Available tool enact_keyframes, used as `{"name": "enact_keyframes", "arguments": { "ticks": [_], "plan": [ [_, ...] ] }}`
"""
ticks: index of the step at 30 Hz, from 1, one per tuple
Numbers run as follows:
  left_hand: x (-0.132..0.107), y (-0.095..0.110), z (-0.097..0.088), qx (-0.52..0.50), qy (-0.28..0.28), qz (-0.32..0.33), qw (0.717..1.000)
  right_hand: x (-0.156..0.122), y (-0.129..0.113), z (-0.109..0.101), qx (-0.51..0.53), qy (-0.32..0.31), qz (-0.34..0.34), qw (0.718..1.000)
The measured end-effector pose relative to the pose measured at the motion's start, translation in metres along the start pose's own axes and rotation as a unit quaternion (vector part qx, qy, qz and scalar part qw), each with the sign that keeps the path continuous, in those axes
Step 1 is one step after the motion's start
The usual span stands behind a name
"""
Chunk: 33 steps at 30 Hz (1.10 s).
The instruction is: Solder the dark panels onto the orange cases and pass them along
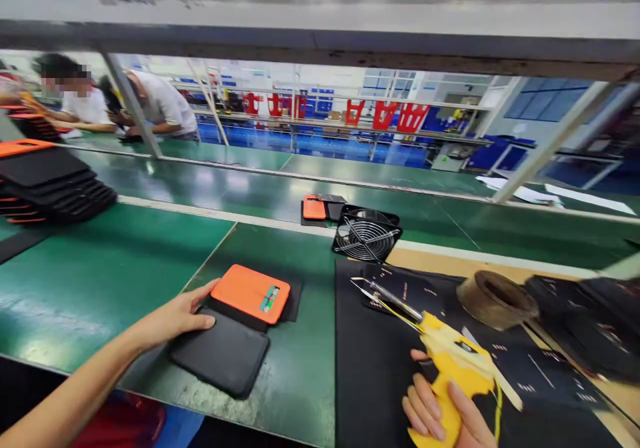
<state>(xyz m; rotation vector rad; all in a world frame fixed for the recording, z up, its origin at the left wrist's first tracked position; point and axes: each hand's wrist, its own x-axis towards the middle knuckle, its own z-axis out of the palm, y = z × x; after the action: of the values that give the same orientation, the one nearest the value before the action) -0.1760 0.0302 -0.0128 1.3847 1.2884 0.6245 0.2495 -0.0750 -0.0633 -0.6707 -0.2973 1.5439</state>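
My left hand (179,313) rests with fingers stretched out against the left edge of a black and orange case (235,328) lying open on the green bench; the orange half (251,293) carries a small green label. My right hand (440,413) is wrapped round the handle of a yellow soldering gun (450,361), whose metal tip (367,289) points left over a black mat (370,368). A small black circuit piece (405,287) lies under the tip.
A black grille fan (367,236) stands behind the mat, with another orange and black case (320,208) on the belt. A brown tape roll (495,298) lies to the right. Stacked black cases (50,185) sit far left. Two people work at the back left.
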Motion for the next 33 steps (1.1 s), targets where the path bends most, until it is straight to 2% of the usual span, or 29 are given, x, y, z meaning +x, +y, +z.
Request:
{"name": "enact_keyframes", "arguments": {
  "ticks": [3,5,6,8,10,12,15,20,22,26,30,33],
  "plan": [
    [-0.010,-0.003,0.046,0.015,-0.031,0.014,0.999,0.000,0.002,0.009,0.026,-0.059,-0.034,0.997],
    [-0.015,-0.005,0.067,0.080,-0.009,0.020,0.997,-0.002,0.002,0.013,0.022,-0.076,-0.047,0.996],
    [-0.016,-0.004,0.073,0.139,0.024,0.027,0.990,-0.002,0.002,0.014,0.021,-0.081,-0.050,0.995],
    [-0.014,0.005,0.081,0.273,0.103,0.064,0.954,-0.003,0.001,0.016,0.018,-0.086,-0.051,0.995],
    [-0.006,0.021,0.086,0.364,0.138,0.125,0.912,-0.003,0.001,0.016,0.016,-0.088,-0.053,0.995],
    [0.005,0.042,0.092,0.398,0.093,0.171,0.897,-0.002,0.001,0.016,0.015,-0.092,-0.057,0.994],
    [0.024,0.070,0.103,0.438,-0.016,0.186,0.879,-0.002,0.001,0.017,0.017,-0.099,-0.063,0.993],
    [0.041,0.086,0.111,0.520,-0.111,0.202,0.822,-0.003,0.000,0.019,0.021,-0.104,-0.068,0.992],
    [0.043,0.088,0.113,0.524,-0.121,0.233,0.810,-0.003,0.000,0.019,0.030,-0.102,-0.069,0.992],
    [0.045,0.096,0.126,0.498,-0.110,0.288,0.810,-0.003,0.000,0.018,0.048,-0.097,-0.075,0.991],
    [0.059,0.104,0.159,0.503,-0.125,0.335,0.787,-0.003,-0.002,0.015,0.084,-0.085,-0.116,0.986],
    [0.081,0.114,0.186,0.483,-0.130,0.373,0.782,-0.003,-0.007,0.013,0.122,-0.070,-0.164,0.976]
  ]
}}
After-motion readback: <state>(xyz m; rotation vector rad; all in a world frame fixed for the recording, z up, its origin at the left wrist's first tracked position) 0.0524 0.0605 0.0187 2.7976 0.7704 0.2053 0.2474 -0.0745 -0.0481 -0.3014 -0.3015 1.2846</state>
